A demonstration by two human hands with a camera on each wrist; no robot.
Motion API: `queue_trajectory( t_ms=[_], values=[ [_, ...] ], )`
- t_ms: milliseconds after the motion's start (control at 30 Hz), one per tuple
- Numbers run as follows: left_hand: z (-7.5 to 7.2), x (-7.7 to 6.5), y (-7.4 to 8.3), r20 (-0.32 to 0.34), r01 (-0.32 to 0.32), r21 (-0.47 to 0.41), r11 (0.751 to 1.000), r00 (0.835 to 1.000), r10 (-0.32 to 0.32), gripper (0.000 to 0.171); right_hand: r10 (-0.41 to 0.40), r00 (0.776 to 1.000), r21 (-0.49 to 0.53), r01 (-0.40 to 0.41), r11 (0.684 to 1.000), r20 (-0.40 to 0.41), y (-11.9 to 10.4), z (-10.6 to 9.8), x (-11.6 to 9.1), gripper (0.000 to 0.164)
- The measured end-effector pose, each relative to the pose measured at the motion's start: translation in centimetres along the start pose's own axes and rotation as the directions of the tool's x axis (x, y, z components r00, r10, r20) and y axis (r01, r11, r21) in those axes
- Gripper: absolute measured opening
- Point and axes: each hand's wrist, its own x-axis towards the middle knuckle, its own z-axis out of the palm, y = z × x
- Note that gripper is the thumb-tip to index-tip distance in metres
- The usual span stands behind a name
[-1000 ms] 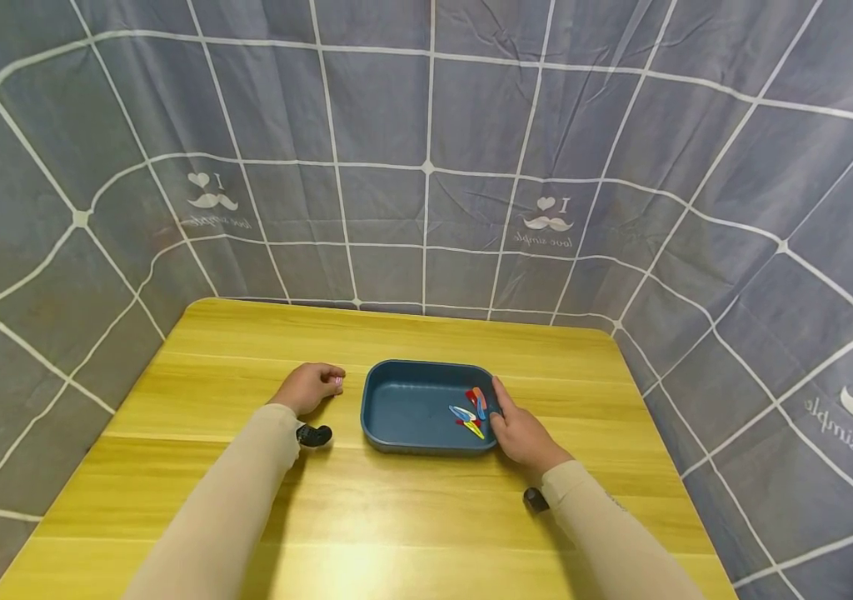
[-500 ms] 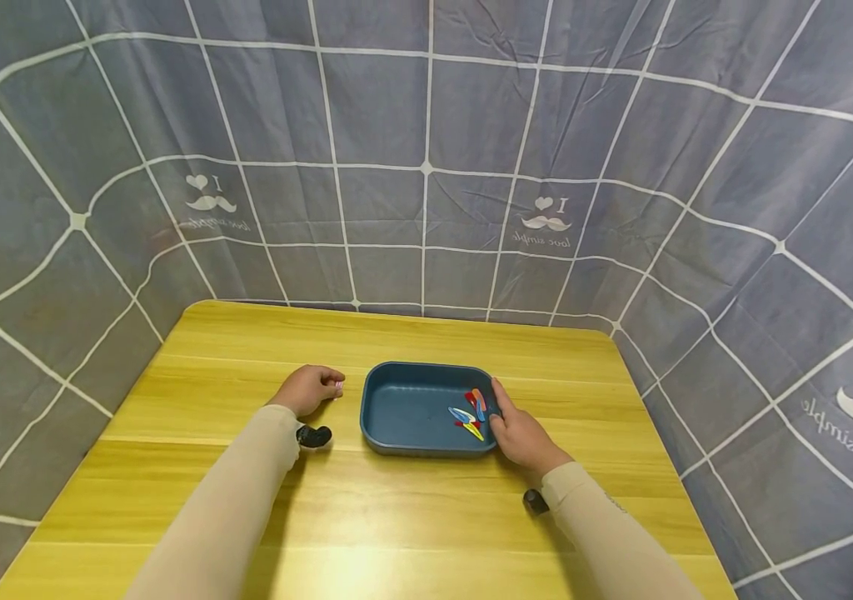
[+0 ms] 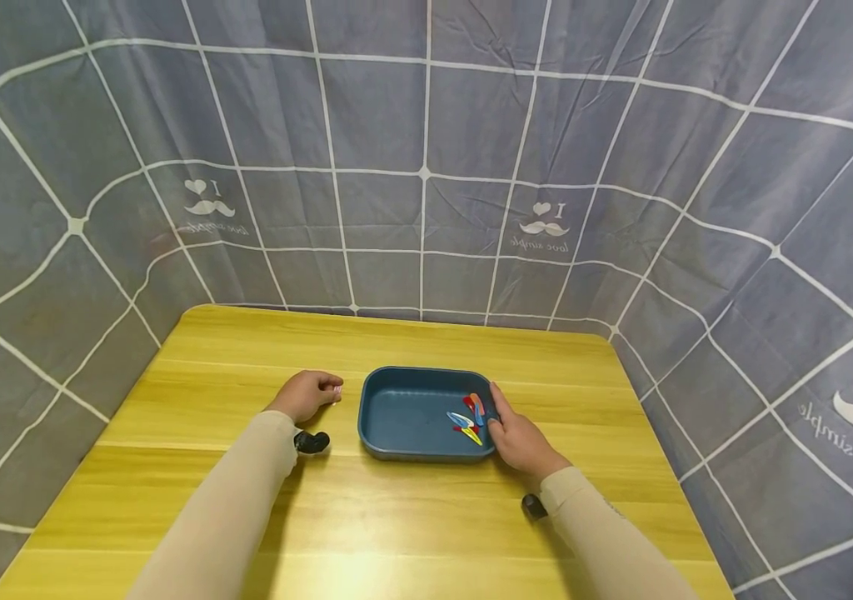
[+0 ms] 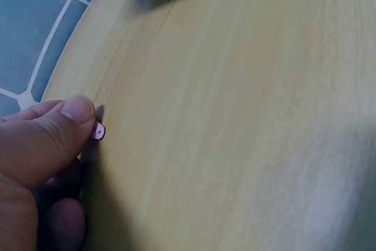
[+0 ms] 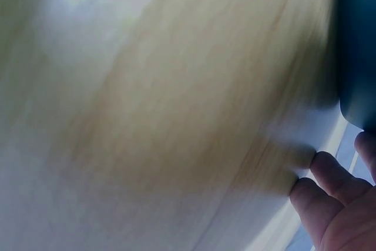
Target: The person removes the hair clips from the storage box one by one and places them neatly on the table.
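Note:
Left of the tray, my left hand (image 3: 305, 396) pinches a small pink hair clip (image 4: 98, 131) between thumb and fingertips, low over the table. Only one end of that clip shows; the fingers cover the rest. A dark blue rectangular tray (image 3: 396, 455) lies in the middle of the table. My right hand (image 3: 527, 442) grips its right side, with the thumb at the rim. Inside, near that hand, several snap hair clips lie in a loose group: a yellow clip (image 3: 471, 437), a blue and white clip (image 3: 460, 419), an orange clip (image 3: 477, 403) and red ones.
The yellow wood-grain table (image 3: 389, 525) ends at the back against a grey curtain (image 3: 381, 208) with white grid lines, which also hangs along both sides. A black wrist-camera mount (image 3: 311, 442) sticks out under the left wrist, and a similar black mount (image 3: 534, 506) under the right.
The whole head view has shifted slightly downward in the picture. Both hands, the tray and the clips keep nearly the same places on the table.

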Motion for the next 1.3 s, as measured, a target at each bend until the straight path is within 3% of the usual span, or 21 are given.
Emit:
queue_trajectory(
  t_ms=[600, 1067, 1300],
  values=[
    [0.1, -0.6, 0.4, -0.006, 0.001, -0.003, 1.000, 1.000, -0.001, 0.041, -0.013, 1.000, 0.020, 0.013, 1.000, -0.002, 0.2, 0.1, -0.3, 0.070],
    [0.0, -0.1, 0.0, -0.010, -0.028, -0.066, 0.997, 1.000, 0.027, 0.043, -0.031, 0.999, 0.027, 0.031, 0.999, -0.015, 0.9, 0.1, 0.2, 0.069],
    [-0.6, 0.1, 0.3, -0.013, -0.025, -0.153, 0.988, 1.000, 0.023, 0.049, 0.022, 1.000, 0.146, -0.024, 0.989, 0.016, 1.0, 0.3, 0.2, 0.070]
  ],
)
